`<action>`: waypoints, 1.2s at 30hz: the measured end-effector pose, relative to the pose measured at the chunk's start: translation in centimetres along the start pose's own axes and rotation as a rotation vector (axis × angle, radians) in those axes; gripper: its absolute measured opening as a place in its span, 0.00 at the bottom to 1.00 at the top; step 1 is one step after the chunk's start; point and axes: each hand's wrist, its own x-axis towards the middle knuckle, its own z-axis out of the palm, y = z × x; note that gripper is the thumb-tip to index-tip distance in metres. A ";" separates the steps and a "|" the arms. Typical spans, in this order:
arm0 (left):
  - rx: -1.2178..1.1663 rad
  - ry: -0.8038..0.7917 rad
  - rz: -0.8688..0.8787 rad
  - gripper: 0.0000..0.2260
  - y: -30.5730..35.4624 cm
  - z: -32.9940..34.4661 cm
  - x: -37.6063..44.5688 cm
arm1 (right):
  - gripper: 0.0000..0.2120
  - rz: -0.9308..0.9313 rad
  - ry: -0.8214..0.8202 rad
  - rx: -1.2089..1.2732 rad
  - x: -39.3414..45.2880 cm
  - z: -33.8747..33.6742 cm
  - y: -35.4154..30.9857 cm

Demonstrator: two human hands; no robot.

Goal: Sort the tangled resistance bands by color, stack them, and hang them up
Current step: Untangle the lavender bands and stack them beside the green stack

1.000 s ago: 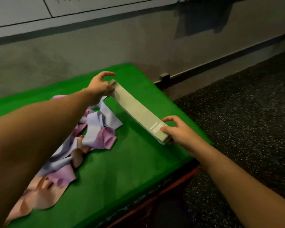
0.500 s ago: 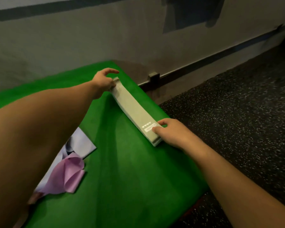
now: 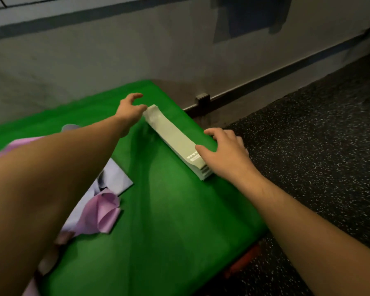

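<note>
Right hand [image 3: 226,153] fingers [image 3: 201,149] press the near end of the grey-green stack [image 3: 175,142]; left hand [image 3: 129,110] fingers spread and curled at its far end, barely touching. Stack lies flat by the surface [image 3: 169,221] right edge — one colour done. Pink and lilac bands [image 3: 98,208] unsorted at left — nothing hung yet.

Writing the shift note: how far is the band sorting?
Done: a pale green stack lies squared near the right edge of the green table. In hand: left hand at its far end, right hand at its near end, apparently setting it down. Left: the pink and lavender tangle is unsorted, and nothing is hung.
</note>
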 end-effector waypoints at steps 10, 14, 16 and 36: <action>0.482 -0.160 0.327 0.17 -4.5 -8.6 -13.0 | 0.13 -0.316 -0.113 0.112 -6.2 3.9 -5.7; 0.857 -0.305 0.402 0.33 -7.5 -11.9 -19.1 | 0.13 -0.316 -0.220 0.120 -7.6 7.6 -7.1; 1.021 -0.351 0.419 0.36 -9.1 -13.1 -21.3 | 0.14 -0.304 -0.260 0.141 -7.9 9.4 -7.7; 1.137 0.169 0.304 0.21 -15.2 -20.1 -25.1 | 0.08 -0.667 -0.032 -0.087 -7.5 15.9 -10.7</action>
